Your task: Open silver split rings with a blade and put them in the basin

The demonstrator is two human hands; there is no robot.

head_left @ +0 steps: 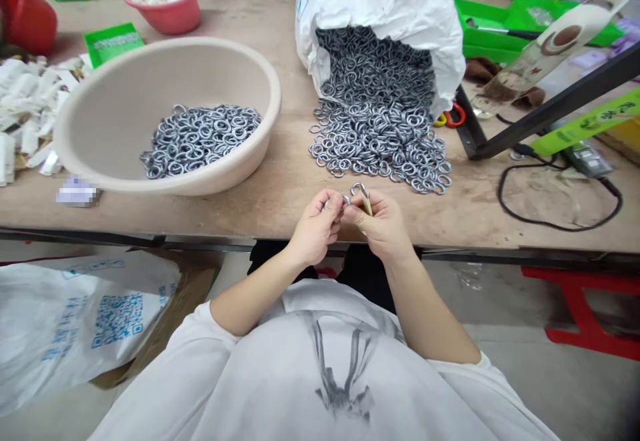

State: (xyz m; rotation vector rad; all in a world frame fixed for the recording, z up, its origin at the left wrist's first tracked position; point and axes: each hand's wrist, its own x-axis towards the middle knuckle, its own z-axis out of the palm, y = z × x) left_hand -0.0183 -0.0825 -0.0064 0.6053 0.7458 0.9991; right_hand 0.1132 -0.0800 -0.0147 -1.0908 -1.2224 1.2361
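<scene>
My left hand (pixel 316 229) is closed, its thumb and fingers pinching a grey ring (pixel 346 199) just over the front of the table. Close beside it, my right hand (pixel 384 226) is closed round a small tool (pixel 367 202) with a flat beige body. A curved grey piece shows at the tool's upper end; whether it is a hook or another ring I cannot tell. The right fingertips meet the left ones at the ring. Just beyond both hands lies a loose pile of grey rings (pixel 380 141), spilling from a white sack (pixel 380 1) tipped on its side.
A wide beige basin (pixel 110 101) to the left holds many rings. White pieces (pixel 30 107) lie at the far left. A pink bowl (pixel 167 19) and green trays (pixel 114 44) stand behind. On the right are a black metal frame (pixel 555 107) and a looped black cable (pixel 560 224).
</scene>
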